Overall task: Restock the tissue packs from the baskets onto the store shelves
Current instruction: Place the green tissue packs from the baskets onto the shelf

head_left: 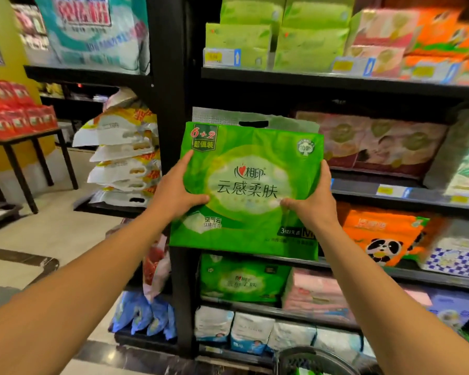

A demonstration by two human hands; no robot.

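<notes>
Now, taking the black upright post of the shelving as our landmark, we begin far to its left, where red packs sit piled on a dark counter. Closer to the post on that side, a leaning stack of white and yellow bags rests on a low shelf, and blue packs stand near the floor at the post's foot.

Directly in front of the post and spilling to its right, we hold the green tissue pack up in the air with both hands. Its printed face is turned toward us, the lettering upright, the clear carry handle at the top; its long axis runs roughly side to side, with the bottom edge tipped slightly nearer to us. Our left hand grips the pack's left edge, thumb lying across the front. Our right hand grips the right edge, thumb pressed on the front too. The pack touches no shelf.

Right of the post, behind the pack, pale green packs fill the top shelf, with pink packs one level down. Below the held pack a matching green pack lies on a lower shelf, and an orange panda pack sits farther right. At the bottom, right of the post, we see the rim of a dark basket.
</notes>
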